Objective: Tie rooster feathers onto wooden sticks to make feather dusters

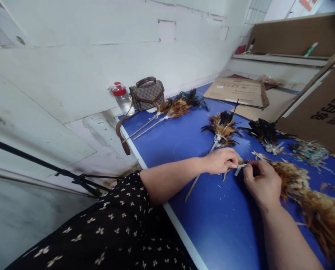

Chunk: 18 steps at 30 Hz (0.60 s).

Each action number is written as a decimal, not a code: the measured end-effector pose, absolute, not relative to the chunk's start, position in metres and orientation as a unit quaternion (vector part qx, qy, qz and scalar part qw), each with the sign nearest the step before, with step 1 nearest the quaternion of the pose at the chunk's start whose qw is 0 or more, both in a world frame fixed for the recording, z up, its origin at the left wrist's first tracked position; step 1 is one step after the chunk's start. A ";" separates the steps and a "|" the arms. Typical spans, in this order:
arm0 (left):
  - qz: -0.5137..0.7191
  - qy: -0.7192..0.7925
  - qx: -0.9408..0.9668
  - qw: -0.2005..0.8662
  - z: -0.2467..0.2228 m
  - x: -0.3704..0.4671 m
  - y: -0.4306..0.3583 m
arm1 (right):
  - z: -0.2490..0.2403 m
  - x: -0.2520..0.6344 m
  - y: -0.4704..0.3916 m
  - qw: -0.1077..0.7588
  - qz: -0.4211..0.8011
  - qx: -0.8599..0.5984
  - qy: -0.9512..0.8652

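Over the blue table (pixel 167 144), my left hand (pixel 222 160) and my right hand (pixel 263 182) are close together, fingertips pinched on a small feather piece with a white strip (pixel 240 169) between them. Just beyond my left hand lies a brown and black feather bundle (pixel 223 129) on a thin stick, tied with white strips; the stick passes under my left forearm. Brown feather bundles (pixel 293 178) lie beside and behind my right hand. A black feather bundle (pixel 264 135) lies farther back.
A red-capped bottle (pixel 123 99), a brown handbag (pixel 147 93) and feather sticks (pixel 173 108) are at the far left table edge. Cardboard (pixel 236 92) lies at the back. Pale feather scraps (pixel 310 153) are at the right. A black tripod leg (pixel 44 161) crosses the left side.
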<state>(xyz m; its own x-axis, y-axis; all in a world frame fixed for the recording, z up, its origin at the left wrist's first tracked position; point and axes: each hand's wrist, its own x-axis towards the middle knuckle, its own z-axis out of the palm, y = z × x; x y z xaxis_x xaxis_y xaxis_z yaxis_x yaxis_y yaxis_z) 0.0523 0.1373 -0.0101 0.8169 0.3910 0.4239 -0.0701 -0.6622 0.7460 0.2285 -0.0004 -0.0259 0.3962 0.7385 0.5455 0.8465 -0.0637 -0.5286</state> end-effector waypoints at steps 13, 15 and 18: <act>0.369 0.140 0.833 0.389 -0.011 0.052 0.135 | -0.021 0.231 0.002 0.388 -0.119 -0.562 -0.720; 0.395 0.143 0.818 0.393 -0.011 0.052 0.139 | -0.027 0.233 0.005 0.384 -0.111 -0.563 -0.724; 0.423 0.268 0.782 0.372 -0.007 0.048 0.152 | -0.033 0.236 0.005 0.403 -0.115 -0.607 -0.675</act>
<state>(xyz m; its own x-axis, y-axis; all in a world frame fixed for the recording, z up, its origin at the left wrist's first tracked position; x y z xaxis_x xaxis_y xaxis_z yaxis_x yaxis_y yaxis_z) 0.0478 0.1519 -0.0072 0.4979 0.7335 0.4627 0.1042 -0.5803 0.8077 0.2363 0.0049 -0.0332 0.0626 0.7265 0.6843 0.9127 0.2357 -0.3338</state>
